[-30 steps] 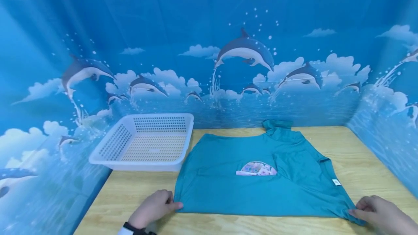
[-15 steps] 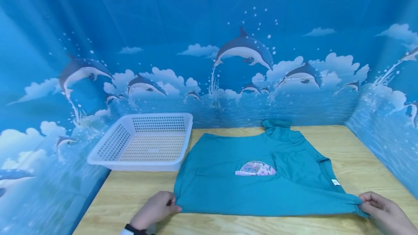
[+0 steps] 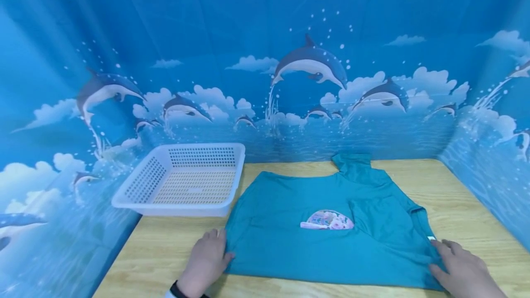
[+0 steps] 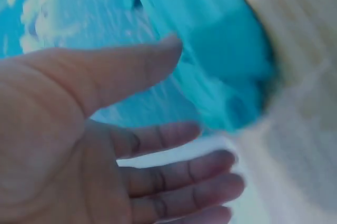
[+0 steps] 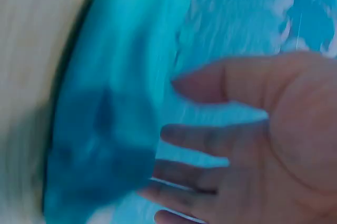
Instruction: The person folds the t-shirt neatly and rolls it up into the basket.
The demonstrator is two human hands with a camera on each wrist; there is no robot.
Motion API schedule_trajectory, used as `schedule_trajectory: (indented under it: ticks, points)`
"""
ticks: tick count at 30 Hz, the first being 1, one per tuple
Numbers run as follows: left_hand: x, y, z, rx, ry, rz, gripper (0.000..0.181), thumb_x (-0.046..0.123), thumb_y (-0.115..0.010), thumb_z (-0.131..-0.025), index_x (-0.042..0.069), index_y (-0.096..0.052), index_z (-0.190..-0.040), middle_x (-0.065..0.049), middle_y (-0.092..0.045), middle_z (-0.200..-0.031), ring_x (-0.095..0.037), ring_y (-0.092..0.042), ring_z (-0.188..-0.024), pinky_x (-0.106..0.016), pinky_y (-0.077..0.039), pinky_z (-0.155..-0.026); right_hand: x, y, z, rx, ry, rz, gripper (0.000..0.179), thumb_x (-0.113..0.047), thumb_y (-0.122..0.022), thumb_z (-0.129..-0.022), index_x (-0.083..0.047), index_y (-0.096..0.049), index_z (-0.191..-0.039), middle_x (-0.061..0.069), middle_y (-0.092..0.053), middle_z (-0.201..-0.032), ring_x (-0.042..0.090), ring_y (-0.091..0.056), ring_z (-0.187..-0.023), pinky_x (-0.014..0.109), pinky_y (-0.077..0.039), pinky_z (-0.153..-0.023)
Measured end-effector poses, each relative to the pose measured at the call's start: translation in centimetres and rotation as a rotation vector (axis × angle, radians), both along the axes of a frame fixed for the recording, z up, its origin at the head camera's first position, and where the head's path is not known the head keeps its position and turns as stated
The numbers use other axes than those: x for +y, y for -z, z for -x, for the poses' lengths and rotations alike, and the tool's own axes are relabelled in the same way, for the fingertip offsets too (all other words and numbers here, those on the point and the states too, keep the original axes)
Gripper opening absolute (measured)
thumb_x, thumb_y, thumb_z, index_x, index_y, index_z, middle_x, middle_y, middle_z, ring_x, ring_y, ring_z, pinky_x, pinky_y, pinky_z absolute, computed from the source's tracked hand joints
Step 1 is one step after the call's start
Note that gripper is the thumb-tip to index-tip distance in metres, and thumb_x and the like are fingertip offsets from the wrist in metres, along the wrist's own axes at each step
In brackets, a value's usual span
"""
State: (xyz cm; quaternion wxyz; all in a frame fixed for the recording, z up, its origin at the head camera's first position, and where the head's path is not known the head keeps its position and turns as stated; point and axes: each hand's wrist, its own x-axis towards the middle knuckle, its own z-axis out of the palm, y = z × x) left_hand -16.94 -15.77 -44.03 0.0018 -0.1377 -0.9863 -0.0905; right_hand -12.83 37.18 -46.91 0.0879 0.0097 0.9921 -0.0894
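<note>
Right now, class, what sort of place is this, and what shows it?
Probably a screened-off work area: dolphin-print sheeting hangs around a wood-grain table, where a teal shirt lies.

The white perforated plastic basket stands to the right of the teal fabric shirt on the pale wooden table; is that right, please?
Not quite: the head view shows the white basket to the left of the teal shirt; both are on the pale wooden table.
</note>
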Motion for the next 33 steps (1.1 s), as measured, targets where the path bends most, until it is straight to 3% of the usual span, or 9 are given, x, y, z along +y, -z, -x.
schedule_trajectory:
  ticks: [3, 5, 7, 11, 16, 22, 25, 29, 33]
  points:
    - [1.6, 0.3, -0.3, 0.052, 0.101, 0.03, 0.055, 0.033, -0.068, -0.086, 0.0, -0.052, -0.127, -0.024, -0.057, -0.111, -0.039, -0.057, -0.102, -0.048, -0.051, -0.078, -2.2, 1.2, -0.2, -0.002, -0.112, 0.129, 0.076, -0.046, -0.059, -0.089, -0.008, -0.03, -0.148, 0.04, -0.028, -0.14, 0.062, -0.029, -0.123, 0.069, -0.022, -0.098]
    - [2.4, 0.8, -0.3, 0.016, 0.173, 0.03, 0.056, 0.033, -0.062, -0.09, 0.008, -0.046, -0.138, -0.03, -0.05, -0.129, -0.048, -0.05, -0.116, -0.054, -0.048, -0.088, -3.3, 1.9, -0.3, -0.083, -0.123, 0.238, 0.075, -0.053, -0.051, -0.091, -0.022, -0.02, -0.152, 0.038, -0.014, -0.148, 0.064, -0.012, -0.129, 0.073, 0.001, -0.1]
    - [2.8, 1.3, -0.3, -0.053, 0.203, 0.027, 0.055, 0.032, -0.057, -0.093, 0.014, -0.043, -0.143, -0.033, -0.041, -0.138, -0.055, -0.042, -0.123, -0.059, -0.044, -0.092, -3.9, 2.4, -0.3, -0.171, -0.095, 0.318, 0.073, -0.056, -0.045, -0.093, -0.028, -0.013, -0.152, 0.035, -0.002, -0.151, 0.064, 0.003, -0.13, 0.072, 0.02, -0.094]
    - [2.9, 2.2, 0.0, -0.151, 0.159, 0.045, 0.054, 0.034, -0.054, -0.094, 0.015, -0.043, -0.143, -0.036, -0.035, -0.142, -0.06, -0.036, -0.124, -0.063, -0.043, -0.091, -4.2, 2.9, -0.1, -0.246, -0.051, 0.364, 0.085, -0.06, -0.044, -0.092, -0.011, -0.009, -0.153, 0.032, 0.01, -0.153, 0.058, 0.016, -0.132, 0.067, 0.03, -0.09]
    - [2.8, 2.8, 0.1, -0.161, 0.149, 0.017, 0.056, 0.036, -0.055, -0.093, 0.012, -0.043, -0.143, -0.038, -0.034, -0.141, -0.062, -0.036, -0.122, -0.064, -0.044, -0.087, -3.5, 3.1, -0.1, -0.272, -0.042, 0.357, 0.09, -0.061, -0.044, -0.091, -0.012, -0.002, -0.153, 0.029, 0.015, -0.153, 0.055, 0.019, -0.134, 0.069, 0.028, -0.09]
    - [2.8, 2.8, -0.3, -0.178, 0.13, 0.032, 0.057, 0.037, -0.055, -0.093, 0.012, -0.042, -0.143, -0.037, -0.034, -0.142, -0.063, -0.035, -0.122, -0.065, -0.042, -0.09, -3.3, 3.7, -0.2, -0.249, -0.052, 0.36, 0.084, -0.059, -0.043, -0.092, -0.016, -0.005, -0.153, 0.029, 0.011, -0.154, 0.056, 0.012, -0.135, 0.07, 0.026, -0.091]
    - [2.9, 3.0, -0.6, -0.178, 0.106, 0.049, 0.057, 0.038, -0.054, -0.093, 0.013, -0.042, -0.143, -0.036, -0.034, -0.143, -0.062, -0.036, -0.123, -0.064, -0.042, -0.091, -3.1, 4.5, -0.4, -0.208, -0.052, 0.351, 0.08, -0.06, -0.044, -0.092, -0.026, -0.004, -0.153, 0.029, 0.008, -0.154, 0.057, 0.011, -0.134, 0.071, 0.023, -0.091]
    - [2.9, 3.0, -1.2, -0.189, 0.09, 0.07, 0.058, 0.04, -0.052, -0.094, 0.015, -0.041, -0.144, -0.034, -0.035, -0.143, -0.06, -0.037, -0.123, -0.062, -0.042, -0.093, -2.8, 6.4, -1.3, -0.072, -0.056, 0.276, 0.076, -0.061, -0.045, -0.091, -0.044, 0.002, -0.147, 0.029, -0.001, -0.155, 0.058, 0.003, -0.135, 0.075, 0.008, -0.096]
    - [2.6, 3.1, -2.1, -0.161, 0.102, 0.052, 0.059, 0.041, -0.055, -0.092, 0.014, -0.043, -0.143, -0.035, -0.038, -0.141, -0.061, -0.04, -0.121, -0.061, -0.043, -0.092, -3.1, 8.5, -2.7, 0.142, -0.042, 0.094, 0.076, -0.064, -0.045, -0.089, -0.045, -0.001, -0.148, 0.026, -0.016, -0.154, 0.057, -0.019, -0.133, 0.075, -0.017, -0.096]
